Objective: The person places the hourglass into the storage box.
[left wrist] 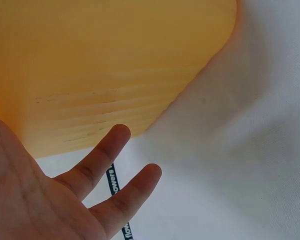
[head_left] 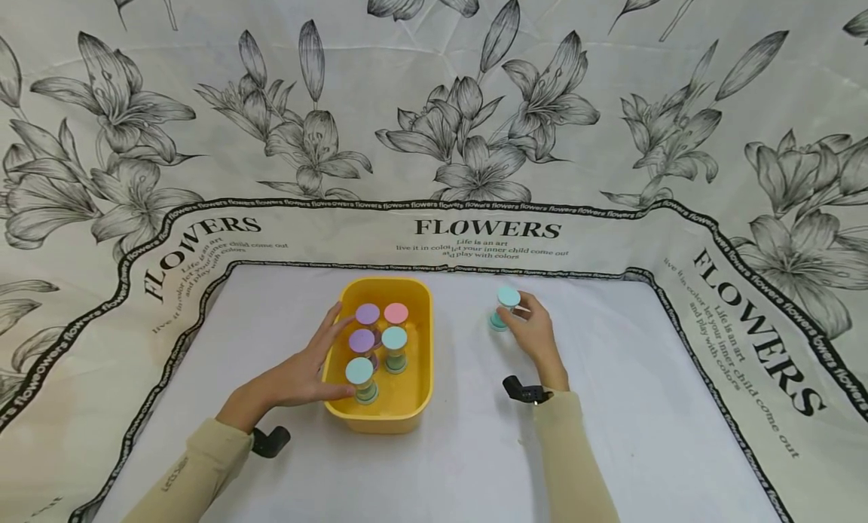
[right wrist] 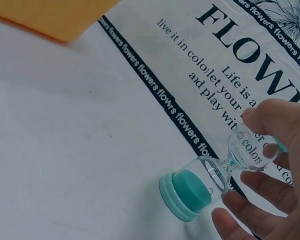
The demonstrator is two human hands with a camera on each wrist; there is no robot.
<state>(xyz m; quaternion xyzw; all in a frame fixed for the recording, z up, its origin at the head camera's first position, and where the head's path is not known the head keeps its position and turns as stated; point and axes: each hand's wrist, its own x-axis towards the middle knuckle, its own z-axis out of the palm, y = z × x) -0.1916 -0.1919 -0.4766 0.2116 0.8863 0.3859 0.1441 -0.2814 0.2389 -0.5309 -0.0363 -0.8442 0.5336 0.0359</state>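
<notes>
My right hand [head_left: 532,331] pinches a teal-capped hourglass [head_left: 507,298] to the right of the yellow bin. In the right wrist view, the thumb and fingers are about the upper glass bulb of this hourglass [right wrist: 230,162], and teal sand sits in its lower bulb. My left hand [head_left: 298,376] spreads across the left side of the yellow bin [head_left: 424,357], its fingertips and thumb over the rim. Its outer fingers [left wrist: 132,192] stick out straight beside the bin wall. Inside the bin stand hourglasses with teal [head_left: 359,371], purple [head_left: 362,341] and pink [head_left: 396,313] caps.
A white cloth [head_left: 468,463] covers the table. Behind it rises a floral curtain [head_left: 488,240] with a black printed border. A small black camera sits on the left wrist [head_left: 271,441] and another on the right wrist [head_left: 524,391].
</notes>
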